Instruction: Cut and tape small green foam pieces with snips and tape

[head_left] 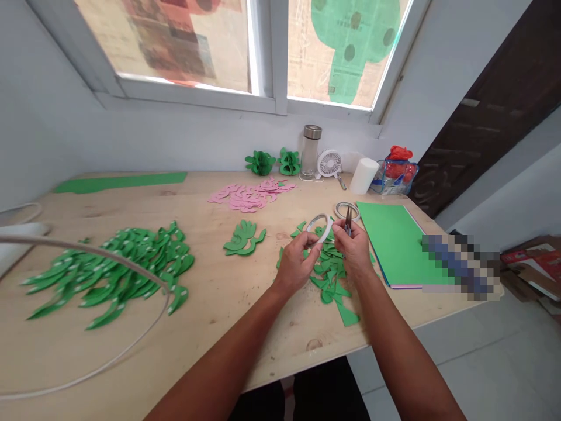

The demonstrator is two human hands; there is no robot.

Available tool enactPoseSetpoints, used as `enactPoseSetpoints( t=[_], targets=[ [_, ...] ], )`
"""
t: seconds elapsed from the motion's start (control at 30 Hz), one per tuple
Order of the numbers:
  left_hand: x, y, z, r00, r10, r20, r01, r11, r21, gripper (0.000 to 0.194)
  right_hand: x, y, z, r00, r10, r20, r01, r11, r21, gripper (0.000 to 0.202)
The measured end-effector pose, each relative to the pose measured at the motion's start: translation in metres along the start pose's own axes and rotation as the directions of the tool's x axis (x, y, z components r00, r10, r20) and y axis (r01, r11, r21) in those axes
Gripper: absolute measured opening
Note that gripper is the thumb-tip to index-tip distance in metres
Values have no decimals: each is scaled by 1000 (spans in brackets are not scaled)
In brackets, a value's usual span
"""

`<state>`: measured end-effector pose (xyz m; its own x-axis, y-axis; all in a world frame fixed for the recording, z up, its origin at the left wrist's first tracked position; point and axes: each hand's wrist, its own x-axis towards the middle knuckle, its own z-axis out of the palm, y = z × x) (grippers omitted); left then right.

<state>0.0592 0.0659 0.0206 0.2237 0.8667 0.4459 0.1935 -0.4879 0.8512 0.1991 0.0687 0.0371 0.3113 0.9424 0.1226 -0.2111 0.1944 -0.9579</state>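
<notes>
My left hand (298,263) grips a roll of white tape (328,229) by its lower edge, above a heap of green paper scraps (328,269). Close beside it, my right hand (356,248) holds a pair of scissors (348,216), blades pointing up and away from me. Its thumb and forefinger are pinched near the tape roll; whether they hold the tape's end is too small to tell. Another tape roll (337,211) lies flat just behind. To the left sits a small group of green paper cutouts (242,238).
A large pile of green cutouts with white patches (131,257) covers the table's left. Pink cutouts (249,196) lie toward the back, near a glass bottle (310,153) and small fan (328,163). Green sheets (394,245) are stacked right. A pale cable (144,272) arcs across the left foreground.
</notes>
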Motion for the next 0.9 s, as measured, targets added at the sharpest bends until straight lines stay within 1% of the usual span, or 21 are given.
enactPoseSetpoints(
  t=[0.2,0.43,0.63,0.73,0.9],
  targets=[
    [0,-4,1,1000,14,10,-14,1000,15,9,1,1,-1,1000,-15,-7,15,1000,9,28],
    [0,-6,0,1000,20,1,-20,1000,19,11,-1,-1,0,998,-22,-55,23,999,23,32],
    [0,-5,0,1000,19,18,-19,1000,18,12,-1,-1,1,1000,8,-23,-8,1000,11,30],
    [0,-4,0,1000,11,20,-11,1000,19,12,-1,-1,2,1000,11,-27,-11,1000,2,29],
    [0,-4,0,1000,3,24,-4,1000,24,11,-1,-2,1,999,-23,-41,24,999,28,31]
  ],
)
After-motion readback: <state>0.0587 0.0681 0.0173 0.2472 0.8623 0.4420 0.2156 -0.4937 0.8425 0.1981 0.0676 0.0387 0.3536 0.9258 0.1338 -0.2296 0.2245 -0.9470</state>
